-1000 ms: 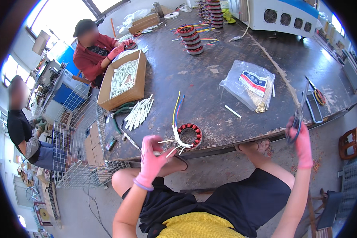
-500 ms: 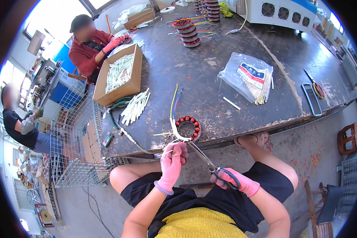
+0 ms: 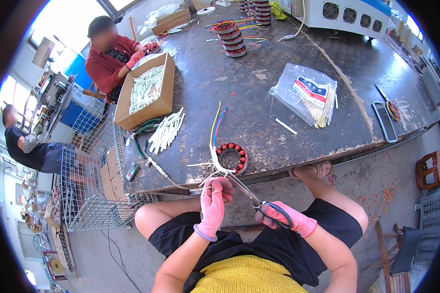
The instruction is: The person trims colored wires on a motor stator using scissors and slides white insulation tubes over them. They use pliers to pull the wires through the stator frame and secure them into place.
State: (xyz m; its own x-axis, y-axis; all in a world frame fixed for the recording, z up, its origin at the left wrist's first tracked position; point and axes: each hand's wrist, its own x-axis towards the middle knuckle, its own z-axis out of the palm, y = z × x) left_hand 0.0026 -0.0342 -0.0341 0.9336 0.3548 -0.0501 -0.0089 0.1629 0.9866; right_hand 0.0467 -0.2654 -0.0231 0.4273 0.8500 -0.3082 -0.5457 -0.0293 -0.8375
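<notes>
A ring-shaped motor stator (image 3: pixel 246 161) with red windings lies near the table's front edge. White sleeving (image 3: pixel 214 155) runs from its left side, with yellow and blue wires (image 3: pixel 215 128) coming out of the far end. My left hand (image 3: pixel 214 198), in a pink glove, pinches the tail of a thin white cable tie (image 3: pixel 208 187) just below the stator. My right hand (image 3: pixel 289 219), also gloved in pink, holds scissors (image 3: pixel 250 193) by their dark handles. Their blades reach to the tie beside the stator's lower left edge; whether they are parted I cannot make out.
A cardboard box (image 3: pixel 127 121) and a pile (image 3: pixel 167 133) hold white tubes. Green-handled pliers (image 3: pixel 141 141) and a soldering iron (image 3: pixel 156 165) lie left. Right are a bag of ties (image 3: pixel 298 93), a phone (image 3: pixel 385 122) and other scissors (image 3: pixel 391 108). A co-worker (image 3: pixel 105 63) sits far left.
My right hand has moved the scissors slightly up and left, closer to the tie. My left hand has shifted a little to the right. The person at the far left has raised their hands.
</notes>
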